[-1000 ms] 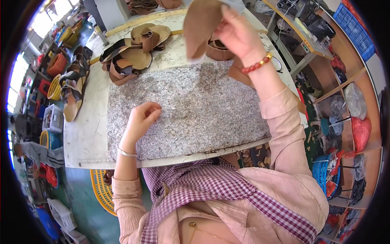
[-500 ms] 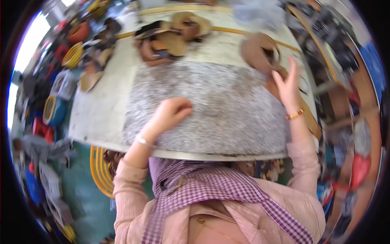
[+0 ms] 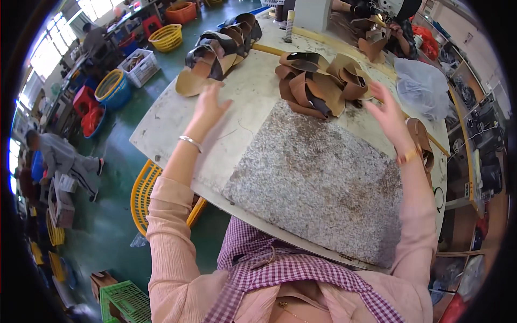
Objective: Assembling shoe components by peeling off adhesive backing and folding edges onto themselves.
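Note:
My left hand (image 3: pixel 209 110) reaches out with its fingers stretched, at the near end of a row of curved leather pieces (image 3: pixel 215 56) along the table's left side. Its fingertips meet the lowest tan piece in view; whether they touch it I cannot tell. My right hand (image 3: pixel 390 117) is open, thumb apart, just right of a pile of brown, tan and black leather pieces (image 3: pixel 318 86). Another brown leather piece (image 3: pixel 420 137) lies beyond my right wrist, partly hidden by it. Below both hands lies a speckled grey board (image 3: pixel 318 177).
The white table (image 3: pixel 177 126) has a yellow strip along its far part. A clear plastic bag (image 3: pixel 423 89) lies at the far right. Across the table, another person's hands (image 3: pixel 398 35) are beside a machine. A yellow basket (image 3: pixel 142 194) stands on the floor at left; a person (image 3: pixel 67 159) is farther left.
The view has swung left. My left hand has moved from above the board out to the left row of leather. My right hand has shifted from the right-side brown piece toward the pile.

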Tool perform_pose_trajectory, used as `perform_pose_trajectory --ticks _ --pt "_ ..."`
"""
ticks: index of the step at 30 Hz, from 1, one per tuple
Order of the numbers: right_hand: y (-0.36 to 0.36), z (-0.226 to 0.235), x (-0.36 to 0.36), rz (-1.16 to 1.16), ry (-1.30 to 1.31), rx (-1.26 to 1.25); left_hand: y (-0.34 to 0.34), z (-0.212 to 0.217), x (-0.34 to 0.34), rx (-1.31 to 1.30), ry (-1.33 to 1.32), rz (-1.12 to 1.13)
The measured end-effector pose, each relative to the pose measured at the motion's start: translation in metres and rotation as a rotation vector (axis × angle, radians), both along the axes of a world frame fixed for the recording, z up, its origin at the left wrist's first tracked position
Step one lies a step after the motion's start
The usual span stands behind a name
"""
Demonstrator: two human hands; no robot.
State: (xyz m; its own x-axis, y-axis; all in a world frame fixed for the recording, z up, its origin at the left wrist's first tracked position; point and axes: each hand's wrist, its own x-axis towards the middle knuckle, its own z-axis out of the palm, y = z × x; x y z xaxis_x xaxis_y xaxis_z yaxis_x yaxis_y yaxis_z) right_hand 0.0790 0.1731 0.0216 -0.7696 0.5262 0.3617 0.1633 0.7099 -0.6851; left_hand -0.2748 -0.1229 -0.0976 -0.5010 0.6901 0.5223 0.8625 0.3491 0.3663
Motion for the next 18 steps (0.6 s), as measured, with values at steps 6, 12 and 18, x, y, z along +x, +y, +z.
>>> perform_pose_trajectory --ticks 6,12,18 --pt "0.0 -0.019 -0.25 0.342 0.0 -0.681 -0.009 -0.028 -0.081 0.368 -0.358 0.189" --pt "-0.057 -0.037 -0.38 0.332 0.033 -0.822 -0.019 -0.034 -0.076 0.49 -0.512 0.234" --pt "-0.07 -0.052 -0.444 0.384 0.07 -1.02 -0.019 -0.01 -0.066 0.394 -0.278 0.35"
